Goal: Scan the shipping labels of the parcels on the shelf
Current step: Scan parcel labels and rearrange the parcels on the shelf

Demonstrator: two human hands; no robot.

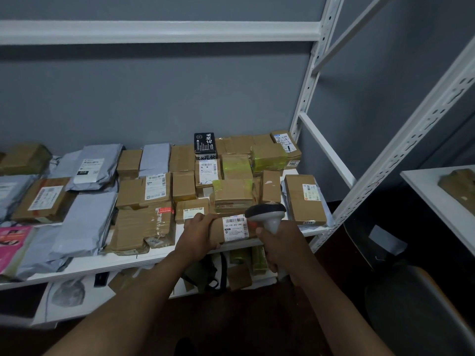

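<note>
Our left hand (196,233) grips brown parcel (231,228) at shelf (108,263) front edge, fingers curled round it; our right hand (279,244) fingers wrap scanner (270,217), head over label (236,227).

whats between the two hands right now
In the head view, the held brown parcel spans the gap: the left hand grips its left end, and its white shipping label faces up beside the right hand holding the scanner.

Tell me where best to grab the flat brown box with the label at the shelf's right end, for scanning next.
Probably grip the brown box by its near short edge, coming from the front: it lies flat, label up, that end overhanging the shelf, with clearance alongside.
</note>
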